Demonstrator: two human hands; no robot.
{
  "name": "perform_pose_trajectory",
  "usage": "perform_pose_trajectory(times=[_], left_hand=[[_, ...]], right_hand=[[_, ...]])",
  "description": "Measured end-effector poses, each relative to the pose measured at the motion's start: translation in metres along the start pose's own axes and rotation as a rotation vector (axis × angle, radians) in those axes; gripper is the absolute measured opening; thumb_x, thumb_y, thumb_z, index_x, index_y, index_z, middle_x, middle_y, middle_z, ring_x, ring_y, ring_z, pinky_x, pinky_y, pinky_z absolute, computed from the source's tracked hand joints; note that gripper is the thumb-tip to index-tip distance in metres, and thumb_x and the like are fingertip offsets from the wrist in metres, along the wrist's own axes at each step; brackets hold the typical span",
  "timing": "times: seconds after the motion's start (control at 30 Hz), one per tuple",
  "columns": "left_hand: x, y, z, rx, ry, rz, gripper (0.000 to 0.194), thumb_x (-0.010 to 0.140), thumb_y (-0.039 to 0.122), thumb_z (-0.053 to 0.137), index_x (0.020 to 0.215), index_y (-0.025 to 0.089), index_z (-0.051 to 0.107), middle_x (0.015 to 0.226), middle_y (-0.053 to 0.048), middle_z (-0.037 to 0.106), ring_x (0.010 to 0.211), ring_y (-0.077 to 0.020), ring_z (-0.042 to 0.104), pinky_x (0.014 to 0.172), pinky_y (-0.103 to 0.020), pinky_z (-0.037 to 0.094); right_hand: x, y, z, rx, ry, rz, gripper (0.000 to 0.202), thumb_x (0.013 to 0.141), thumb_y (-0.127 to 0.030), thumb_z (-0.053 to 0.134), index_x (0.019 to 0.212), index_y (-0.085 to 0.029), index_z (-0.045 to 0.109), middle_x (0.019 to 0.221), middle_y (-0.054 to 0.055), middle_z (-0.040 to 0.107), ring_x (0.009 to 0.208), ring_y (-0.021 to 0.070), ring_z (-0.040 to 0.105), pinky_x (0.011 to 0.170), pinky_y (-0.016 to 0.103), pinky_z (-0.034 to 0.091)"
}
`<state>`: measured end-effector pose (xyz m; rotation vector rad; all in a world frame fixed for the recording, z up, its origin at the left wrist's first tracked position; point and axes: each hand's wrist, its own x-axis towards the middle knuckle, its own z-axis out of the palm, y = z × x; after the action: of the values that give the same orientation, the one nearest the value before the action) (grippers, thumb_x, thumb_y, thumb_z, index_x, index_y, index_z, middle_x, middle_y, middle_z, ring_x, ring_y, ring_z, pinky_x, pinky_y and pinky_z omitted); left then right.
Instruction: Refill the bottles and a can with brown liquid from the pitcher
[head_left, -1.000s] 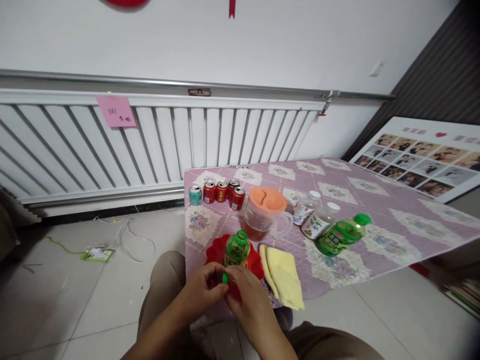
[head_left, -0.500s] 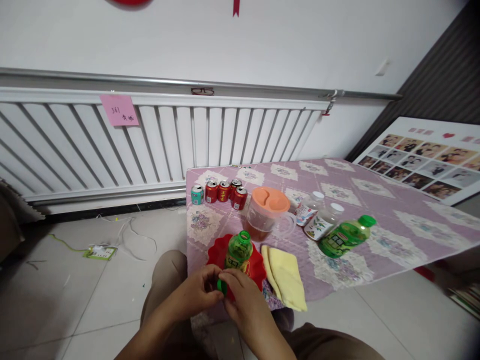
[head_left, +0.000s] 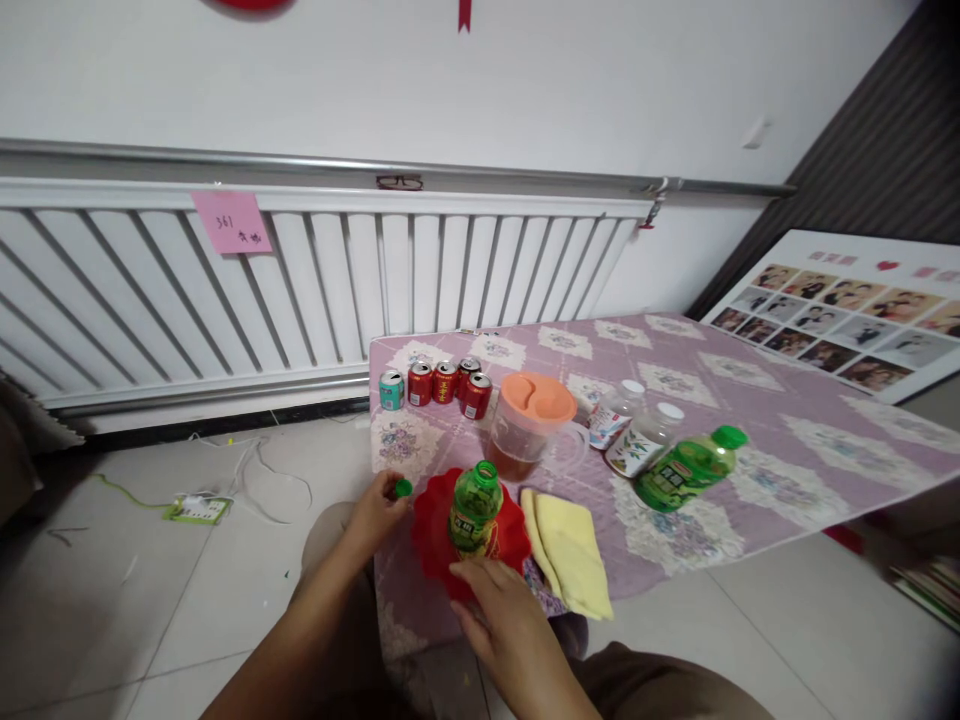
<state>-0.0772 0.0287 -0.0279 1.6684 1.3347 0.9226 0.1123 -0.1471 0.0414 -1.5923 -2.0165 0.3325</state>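
My left hand point(head_left: 380, 517) is closed on a green bottle cap point(head_left: 403, 488) at the table's left edge, left of a red scalloped plate point(head_left: 429, 520). An uncapped green drink bottle point(head_left: 475, 508) stands upright on the plate. My right hand point(head_left: 499, 607) hovers by the plate's front rim, just before the bottle, its fingers extended and holding nothing. Behind the bottle stands a clear pitcher point(head_left: 517, 435) with an orange lid and some brown liquid inside. A folded yellow cloth point(head_left: 571, 555) lies to the right of the plate.
Several opened drink cans point(head_left: 444, 383) stand at the back left of the table. Right of the pitcher are two white-capped bottles point(head_left: 637, 443) and a capped green bottle point(head_left: 686, 470). A white radiator point(head_left: 322, 280) runs behind the patterned tablecloth point(head_left: 712, 380). A power strip point(head_left: 197, 510) lies on the floor.
My hands have moved apart from over the plate's front. The left has carried the green cap left to the table edge; the right has shifted slightly and opened. The bottle stays in place.
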Motion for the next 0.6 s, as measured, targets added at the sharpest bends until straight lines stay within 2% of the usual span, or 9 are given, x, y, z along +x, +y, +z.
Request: perform_pose_trajectory(times=[0.07, 0.17, 0.33, 0.47, 0.6], left_hand=[[0.013, -0.010, 0.007, 0.215, 0.017, 0.053, 0.025, 0.078, 0.015, 0.063, 0.103, 0.019, 0.066, 0.093, -0.004, 0.076, 0.089, -0.0215, 0.072, 0.083, -0.034, 0.057], [0.031, -0.019, 0.018, 0.323, 0.003, 0.091, 0.025, 0.082, 0.013, 0.066, 0.105, 0.020, 0.069, 0.098, -0.006, 0.077, 0.094, -0.0229, 0.072, 0.093, -0.038, 0.055], [0.052, -0.022, 0.035, 0.412, -0.026, 0.153, 0.032, 0.083, 0.015, 0.072, 0.114, 0.021, 0.073, 0.129, -0.011, 0.071, 0.128, -0.0296, 0.060, 0.114, -0.046, 0.043], [0.061, -0.025, 0.042, 0.442, -0.037, 0.158, 0.034, 0.086, 0.017, 0.071, 0.119, 0.025, 0.074, 0.136, -0.011, 0.068, 0.134, -0.0318, 0.056, 0.117, -0.051, 0.039], [0.066, -0.028, 0.044, 0.413, -0.007, 0.141, 0.039, 0.085, 0.018, 0.071, 0.124, 0.023, 0.072, 0.138, -0.013, 0.067, 0.137, -0.0343, 0.054, 0.118, -0.054, 0.038]], right_hand=[[-0.003, 0.000, 0.000, -0.014, -0.012, 0.018, 0.037, 0.083, -0.005, 0.073, 0.116, -0.020, 0.073, 0.112, 0.010, 0.079, 0.100, 0.0279, 0.076, 0.088, 0.043, 0.063], [-0.005, 0.002, 0.000, -0.028, -0.015, 0.032, 0.036, 0.084, -0.006, 0.074, 0.116, -0.021, 0.073, 0.111, 0.009, 0.080, 0.099, 0.0274, 0.076, 0.088, 0.042, 0.063], [-0.008, 0.004, -0.002, -0.027, -0.021, 0.049, 0.038, 0.084, -0.004, 0.072, 0.118, -0.021, 0.073, 0.110, 0.008, 0.080, 0.099, 0.0267, 0.076, 0.088, 0.041, 0.062], [-0.010, 0.007, -0.002, -0.027, -0.035, 0.074, 0.037, 0.084, -0.004, 0.072, 0.117, -0.020, 0.074, 0.110, 0.009, 0.080, 0.099, 0.0277, 0.076, 0.089, 0.043, 0.062], [-0.010, 0.011, 0.000, -0.021, -0.027, 0.075, 0.037, 0.085, -0.005, 0.072, 0.118, -0.020, 0.074, 0.110, 0.009, 0.080, 0.100, 0.0273, 0.076, 0.090, 0.041, 0.061]])
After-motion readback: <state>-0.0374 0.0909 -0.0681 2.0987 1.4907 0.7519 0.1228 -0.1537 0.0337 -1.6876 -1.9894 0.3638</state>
